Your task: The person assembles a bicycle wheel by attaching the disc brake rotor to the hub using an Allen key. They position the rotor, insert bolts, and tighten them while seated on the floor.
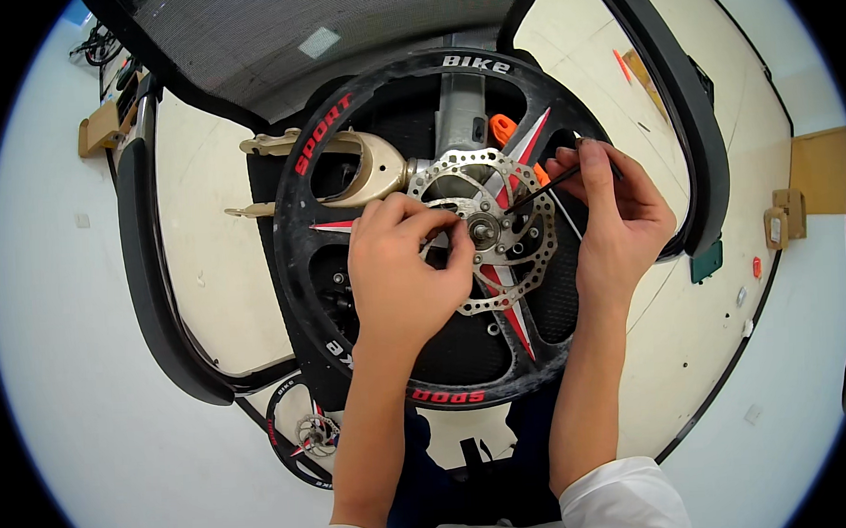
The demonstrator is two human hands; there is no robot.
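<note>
A black spoked wheel (297, 213) with red and white accents lies flat across a chair seat. On its hub sits a silver perforated brake disc (542, 259). My left hand (406, 265) rests over the disc's left side, thumb and forefinger pinched beside the axle (483, 231); whatever is between them is hidden. In my right hand (619, 204) is a thin black hex key (544, 188), held from the right. Its tip slants down to the disc near a bolt by the hub; I cannot tell whether it is seated.
Beside the wheel's left side is a beige fork-shaped part (381, 167). An orange-handled tool (503, 126) shows between the spokes. Black armrests (145, 267) flank the seat. A second wheel (282, 440) is at the lower left. Small cardboard boxes (789, 212) stand on the right.
</note>
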